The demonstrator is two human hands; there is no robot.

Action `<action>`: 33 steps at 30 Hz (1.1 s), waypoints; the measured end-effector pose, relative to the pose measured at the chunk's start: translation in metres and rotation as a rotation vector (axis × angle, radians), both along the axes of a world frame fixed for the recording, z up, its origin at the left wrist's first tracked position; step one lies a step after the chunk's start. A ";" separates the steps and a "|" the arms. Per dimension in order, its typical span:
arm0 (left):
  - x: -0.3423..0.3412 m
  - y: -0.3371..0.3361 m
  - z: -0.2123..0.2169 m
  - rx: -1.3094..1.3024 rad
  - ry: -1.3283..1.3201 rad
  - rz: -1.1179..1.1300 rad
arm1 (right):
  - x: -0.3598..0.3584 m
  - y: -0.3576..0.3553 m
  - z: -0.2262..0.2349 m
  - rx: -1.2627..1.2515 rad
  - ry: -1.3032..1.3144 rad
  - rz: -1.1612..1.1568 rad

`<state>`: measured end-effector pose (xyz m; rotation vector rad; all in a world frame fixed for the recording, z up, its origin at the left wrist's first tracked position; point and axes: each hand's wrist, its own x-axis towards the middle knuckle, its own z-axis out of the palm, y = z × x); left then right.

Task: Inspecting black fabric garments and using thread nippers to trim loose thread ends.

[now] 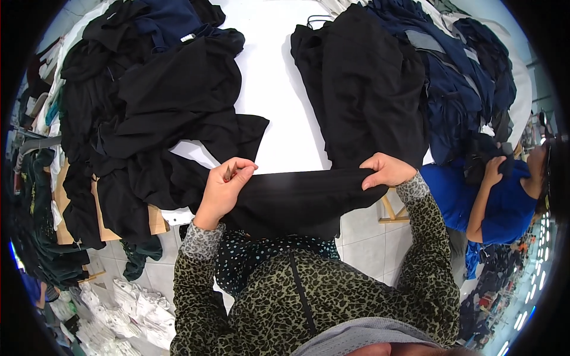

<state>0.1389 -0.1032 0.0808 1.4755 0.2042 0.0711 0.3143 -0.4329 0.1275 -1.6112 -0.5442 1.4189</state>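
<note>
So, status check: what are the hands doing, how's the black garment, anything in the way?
Left hand, right hand: gripping black garment at opposite ends. Garment stretched between them. Dark clothing piles on white table beyond; nothing blocking hands.

Garment [291, 204] between my left hand [222, 191] and right hand [389, 171] at tabletop's [276, 77] near edge. Clothes heap [172, 83] on left half, over near-left corner. Clothes stack [374, 95] right of middle, second heap [454, 89] toward right edge. Co-worker [507, 207] by near-right corner.

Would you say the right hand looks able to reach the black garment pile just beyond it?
Probably yes: the right hand is close to the black garment pile with nothing visible between, though it grips black cloth.
</note>
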 end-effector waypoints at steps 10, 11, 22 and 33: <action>0.000 0.008 -0.023 0.084 0.059 0.017 | 0.003 -0.014 -0.012 -0.015 0.011 -0.062; -0.001 0.009 -0.025 0.082 0.055 0.033 | 0.002 -0.013 -0.013 -0.010 0.018 -0.065; 0.019 0.003 -0.015 0.685 -0.002 -0.112 | -0.022 0.027 0.013 0.161 -0.209 -0.036; 0.011 -0.053 0.090 -0.085 -0.133 -0.326 | -0.035 0.076 0.064 0.302 -0.101 0.152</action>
